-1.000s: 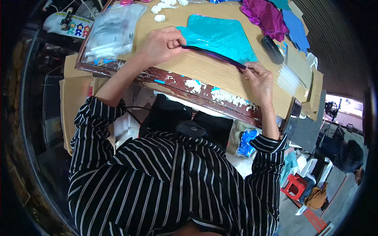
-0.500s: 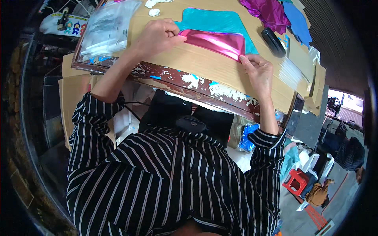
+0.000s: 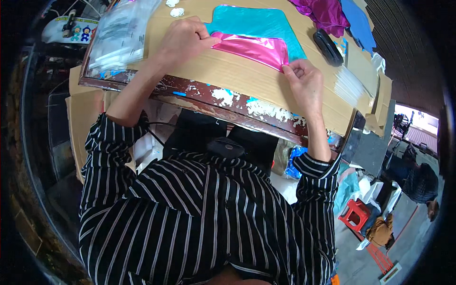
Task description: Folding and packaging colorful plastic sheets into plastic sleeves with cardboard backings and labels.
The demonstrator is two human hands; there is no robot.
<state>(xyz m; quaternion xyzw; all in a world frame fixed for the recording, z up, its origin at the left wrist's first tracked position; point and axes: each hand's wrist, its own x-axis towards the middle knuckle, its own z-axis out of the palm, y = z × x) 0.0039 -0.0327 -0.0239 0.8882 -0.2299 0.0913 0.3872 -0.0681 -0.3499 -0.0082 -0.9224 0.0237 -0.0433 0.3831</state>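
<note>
A teal piece of shiny material (image 3: pixel 251 21) lies flat on a cardboard sheet covering the table top. Along its near side is a glossy pink flap (image 3: pixel 256 50), which looks folded over from the same piece. My left hand (image 3: pixel 183 42) pinches the left corner of this flap between thumb and fingers. At the right end, the thumb and fingertips of my right hand (image 3: pixel 305 85) are closed on the other corner. Between the hands the flap stretches with a slight crease and a bright sheen.
Clear plastic bags (image 3: pixel 121 38) lie at the left, with small white pieces (image 3: pixel 177 12) beside them. A black oblong case (image 3: pixel 327 47), purple cloth (image 3: pixel 325 19), blue cloth (image 3: pixel 358 26) and thin white strips (image 3: pixel 349 85) are on the right. A red stool (image 3: pixel 357 213) stands on the floor.
The pink flap lies flatter and straighter across the teal part. Both hands still pinch its corners. The whole view has shifted slightly.
</note>
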